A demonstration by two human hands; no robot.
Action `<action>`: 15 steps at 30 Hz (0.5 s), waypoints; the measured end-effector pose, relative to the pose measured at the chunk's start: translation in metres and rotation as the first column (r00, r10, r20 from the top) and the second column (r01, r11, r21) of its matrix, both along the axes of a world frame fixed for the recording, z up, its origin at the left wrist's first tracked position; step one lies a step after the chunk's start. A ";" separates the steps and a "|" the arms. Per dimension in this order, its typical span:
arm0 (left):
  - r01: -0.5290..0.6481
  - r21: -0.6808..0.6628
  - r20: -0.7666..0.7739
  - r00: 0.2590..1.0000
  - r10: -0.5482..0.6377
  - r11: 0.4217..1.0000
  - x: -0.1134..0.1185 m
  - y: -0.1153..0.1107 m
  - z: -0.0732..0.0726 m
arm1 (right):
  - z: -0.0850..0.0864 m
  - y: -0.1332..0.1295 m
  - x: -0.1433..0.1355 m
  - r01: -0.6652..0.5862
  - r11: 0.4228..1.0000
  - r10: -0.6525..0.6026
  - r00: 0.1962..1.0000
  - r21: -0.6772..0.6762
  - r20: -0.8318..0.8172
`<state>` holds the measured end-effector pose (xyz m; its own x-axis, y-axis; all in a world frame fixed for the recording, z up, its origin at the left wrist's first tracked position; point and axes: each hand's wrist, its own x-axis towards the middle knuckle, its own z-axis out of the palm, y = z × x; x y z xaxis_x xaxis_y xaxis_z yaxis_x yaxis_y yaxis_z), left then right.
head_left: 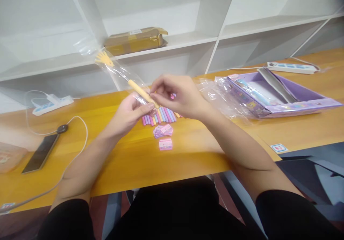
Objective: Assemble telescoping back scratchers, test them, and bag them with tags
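A yellow hand-shaped pointer stick (139, 92), with a small spread hand at its far end, lies inside a clear plastic bag (122, 69). My left hand (131, 111) is closed around the handle's near end, thumb on top, through the bag. Fingers of my right hand (181, 95) pinch together at that same end, by the edge of the bag; exactly what they grip is partly hidden. Below both hands, a row of pastel sticks (168, 116) lies on the table. Nearer to me are a fanned pile of small pink and purple cards (163, 130) and a pink pack (165, 144).
To the right, an open purple box (301, 105) stands beside crumpled clear plastic (224, 98). A phone (41, 153), a cable (84, 139) and a power strip (52, 104) occupy the left side. Behind, a shelf holds a brown carton (134, 41). Another power strip (294, 67) sits back right.
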<state>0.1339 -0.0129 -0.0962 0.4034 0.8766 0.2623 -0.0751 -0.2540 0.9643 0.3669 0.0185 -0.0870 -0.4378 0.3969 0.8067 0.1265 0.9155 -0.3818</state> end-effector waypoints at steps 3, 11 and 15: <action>0.013 0.010 0.011 1.000 -0.013 1.000 0.001 0.001 0.000 | 0.000 -0.001 0.001 -0.004 1.000 0.004 1.000 -0.008 0.001; -0.003 0.082 -0.014 1.000 0.005 0.997 -0.004 0.004 0.001 | 0.006 -0.001 0.008 0.039 0.999 -0.039 0.999 0.001 0.018; -0.030 0.119 -0.021 0.999 0.033 0.992 -0.006 0.005 0.001 | 0.013 0.000 0.016 0.045 0.996 -0.041 0.998 -0.078 0.057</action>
